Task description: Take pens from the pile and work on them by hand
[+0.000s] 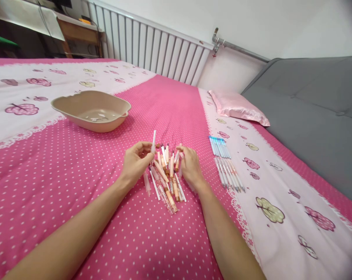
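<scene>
My left hand [138, 157] pinches a slim white translucent pen part [154, 142] between thumb and fingers, holding it nearly upright at the left of a pile. The loose pile of pen parts [168, 181] lies on the pink dotted bedspread between my hands, a mix of pale pink barrels, clear tubes, thin white sticks and brownish ends. At the pile's right edge, my right hand [190, 165] has its fingers closed together beside a clear pinkish piece. What exactly those fingers hold is too small to make out.
To the right lie a row of blue-topped pens [219, 147] and a row of clear-and-white pens [229, 173]. A beige basin [91, 111] with small white pieces inside stands at the left. Farther back are a pink pillow [238, 107], grey headboard [307, 97] and white radiator [152, 42].
</scene>
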`<action>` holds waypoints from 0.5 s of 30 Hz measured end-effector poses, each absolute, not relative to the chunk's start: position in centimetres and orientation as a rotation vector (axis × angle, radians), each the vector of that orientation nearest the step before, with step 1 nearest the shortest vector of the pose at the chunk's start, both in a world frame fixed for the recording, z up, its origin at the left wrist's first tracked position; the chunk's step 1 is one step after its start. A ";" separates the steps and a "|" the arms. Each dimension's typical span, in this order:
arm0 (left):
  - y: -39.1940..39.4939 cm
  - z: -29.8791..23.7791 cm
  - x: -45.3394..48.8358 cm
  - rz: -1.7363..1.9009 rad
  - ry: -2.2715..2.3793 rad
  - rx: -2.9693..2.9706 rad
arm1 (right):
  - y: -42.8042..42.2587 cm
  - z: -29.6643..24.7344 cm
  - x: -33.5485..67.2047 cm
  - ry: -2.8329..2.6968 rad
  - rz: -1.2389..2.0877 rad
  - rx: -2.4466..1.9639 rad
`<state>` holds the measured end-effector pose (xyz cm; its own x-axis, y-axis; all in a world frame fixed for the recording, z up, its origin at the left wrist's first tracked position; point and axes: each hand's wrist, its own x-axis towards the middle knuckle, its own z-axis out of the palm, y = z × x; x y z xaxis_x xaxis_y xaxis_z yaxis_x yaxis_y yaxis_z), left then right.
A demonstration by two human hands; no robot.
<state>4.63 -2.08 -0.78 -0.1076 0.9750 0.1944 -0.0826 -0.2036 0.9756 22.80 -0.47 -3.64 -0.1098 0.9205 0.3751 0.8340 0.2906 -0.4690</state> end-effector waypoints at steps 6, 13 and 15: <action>-2.0 -0.9 4.6 1.467 1.109 1.247 | -1.0 -2.4 22.7 -1.729 0.234 -1.403; -2.1 -1.2 4.5 1.401 1.165 1.405 | -1.3 -1.7 22.0 -1.397 0.467 -1.082; -2.1 -1.3 4.4 1.365 1.155 1.474 | -1.3 -1.5 21.9 -1.349 0.525 -1.019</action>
<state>4.43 -2.07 -1.35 0.0001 0.9647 0.2634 0.0995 -0.2621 0.9599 21.86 -1.32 -1.50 0.1988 0.8162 0.5425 0.2348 0.4977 -0.8350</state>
